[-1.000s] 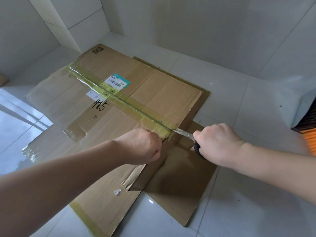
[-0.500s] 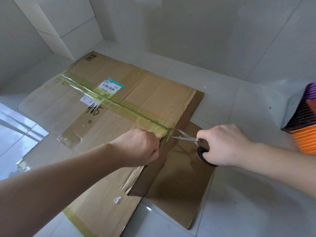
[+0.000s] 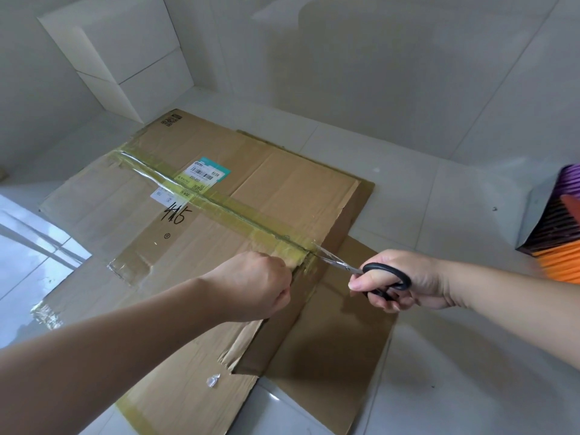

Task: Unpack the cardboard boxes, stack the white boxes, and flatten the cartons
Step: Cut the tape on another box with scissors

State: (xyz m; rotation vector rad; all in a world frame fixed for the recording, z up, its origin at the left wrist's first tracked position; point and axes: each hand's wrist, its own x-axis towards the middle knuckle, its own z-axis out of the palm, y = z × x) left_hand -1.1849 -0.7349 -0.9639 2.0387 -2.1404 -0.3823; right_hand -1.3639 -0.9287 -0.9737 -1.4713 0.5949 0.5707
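Observation:
A flattened brown carton (image 3: 282,189) lies on the white tiled floor, with a strip of yellowish tape (image 3: 219,208) running along its middle seam and a shipping label on top. My left hand (image 3: 254,284) is clenched and grips the carton's edge at the near end of the tape. My right hand (image 3: 405,281) holds black-handled scissors (image 3: 364,271), whose blades point at the tape's end at the carton's edge. Two white boxes (image 3: 125,58) stand stacked in the far left corner.
A second cardboard sheet (image 3: 332,356) lies under the carton at the near right. A striped purple and orange object (image 3: 561,233) sits at the right edge. White walls close the back. A scrap of tape (image 3: 213,379) lies on the near flap.
My right hand has drawn the scissors back to the right, so the black handle now shows and the blades sit at the tape's end. The left hand keeps its grip.

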